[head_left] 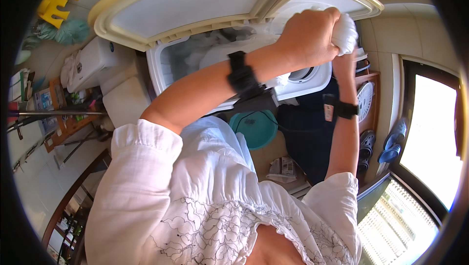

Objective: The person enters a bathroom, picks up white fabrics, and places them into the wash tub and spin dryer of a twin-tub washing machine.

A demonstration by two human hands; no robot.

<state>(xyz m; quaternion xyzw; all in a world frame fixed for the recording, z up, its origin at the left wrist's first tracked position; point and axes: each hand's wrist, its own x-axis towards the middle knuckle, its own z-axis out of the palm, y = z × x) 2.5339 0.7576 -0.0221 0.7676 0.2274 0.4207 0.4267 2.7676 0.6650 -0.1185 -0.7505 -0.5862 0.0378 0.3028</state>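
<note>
My left hand [310, 38] is closed in a fist round a bunched white cloth [346, 34], which bulges out on the fist's right side. Close below the bulge is my right hand [344, 62], its fingers hidden behind the cloth and the left fist. Both hands are raised over the right side of a white twin-tub washing machine [156, 77] with its lids up. White fabric [215, 52] lies in the cloudy larger tub. Part of the smaller opening [301, 74] shows under my left forearm, with some white material beside it.
A teal basin [258, 131] stands on the floor below the machine. Dark cloth [305, 140] hangs in front at the right. A white fan [365, 100], blue slippers [391, 143] and dark shoes [365, 148] line the right side. To the left is a toilet [93, 62].
</note>
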